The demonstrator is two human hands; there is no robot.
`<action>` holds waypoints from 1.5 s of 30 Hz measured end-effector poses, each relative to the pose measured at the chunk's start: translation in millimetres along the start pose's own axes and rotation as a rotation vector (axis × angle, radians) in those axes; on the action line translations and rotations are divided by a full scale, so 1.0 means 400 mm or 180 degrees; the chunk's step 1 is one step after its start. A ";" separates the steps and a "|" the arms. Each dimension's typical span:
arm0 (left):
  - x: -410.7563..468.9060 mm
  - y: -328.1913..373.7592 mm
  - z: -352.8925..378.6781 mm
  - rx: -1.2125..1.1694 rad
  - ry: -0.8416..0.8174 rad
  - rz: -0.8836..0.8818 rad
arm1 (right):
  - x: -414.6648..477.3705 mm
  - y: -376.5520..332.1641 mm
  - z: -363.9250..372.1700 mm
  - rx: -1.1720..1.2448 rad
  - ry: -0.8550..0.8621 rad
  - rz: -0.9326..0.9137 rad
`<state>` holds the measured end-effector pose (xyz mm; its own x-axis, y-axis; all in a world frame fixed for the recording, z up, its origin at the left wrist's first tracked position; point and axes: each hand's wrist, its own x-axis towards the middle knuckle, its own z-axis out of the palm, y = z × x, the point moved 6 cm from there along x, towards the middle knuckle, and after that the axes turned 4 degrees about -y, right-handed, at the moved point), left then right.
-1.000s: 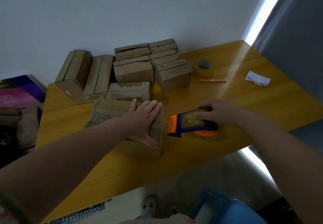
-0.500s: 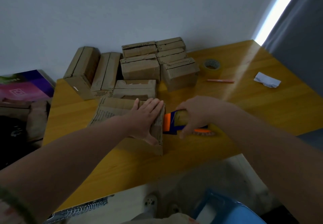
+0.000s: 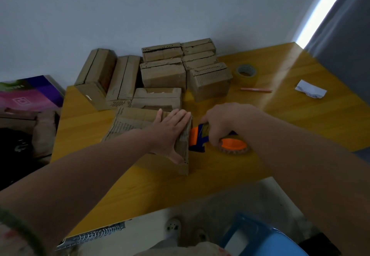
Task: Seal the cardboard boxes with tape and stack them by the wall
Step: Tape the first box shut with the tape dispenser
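cardboard boxes point(image 3: 163, 75), tape roll point(image 3: 245, 72), pen point(image 3: 256, 90) beyond

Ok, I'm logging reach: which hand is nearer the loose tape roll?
Right. The right hand grips the dispenser, with the roll beyond it; the left hand lies flat on the box, farther left of the roll.

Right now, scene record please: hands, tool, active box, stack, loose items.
left hand: flat on the near box, fingers straight
right hand: grips the tape dispenser
tape dispenser: blue and orange, nose at the near box's right edge
near box: on the table, in front of the others
other boxes: grouped by the wall
loose items: tape roll, pen, paper scrap, right of the boxes
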<state>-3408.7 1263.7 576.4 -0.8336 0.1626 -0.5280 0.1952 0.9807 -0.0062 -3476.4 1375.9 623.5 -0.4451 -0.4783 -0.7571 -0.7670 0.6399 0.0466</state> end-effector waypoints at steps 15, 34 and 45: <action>-0.019 0.003 0.000 0.0002 -0.0055 0.0271 | 0.077 0.046 0.129 0.1043 -0.0412 0.0420; -0.153 -0.203 0.099 -0.1034 0.0669 -0.2004 | 0.085 -0.045 0.056 0.1725 0.1736 -0.0907; -0.077 0.101 0.045 -0.0778 0.0544 -0.0937 | 0.086 -0.032 0.069 0.1462 0.1857 -0.0813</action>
<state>-3365.7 1296.2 577.2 -0.9132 -0.1331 -0.3852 -0.1754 0.9815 0.0768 -3469.0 1368.1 578.9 -0.5490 -0.8014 -0.2373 -0.6671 0.5913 -0.4533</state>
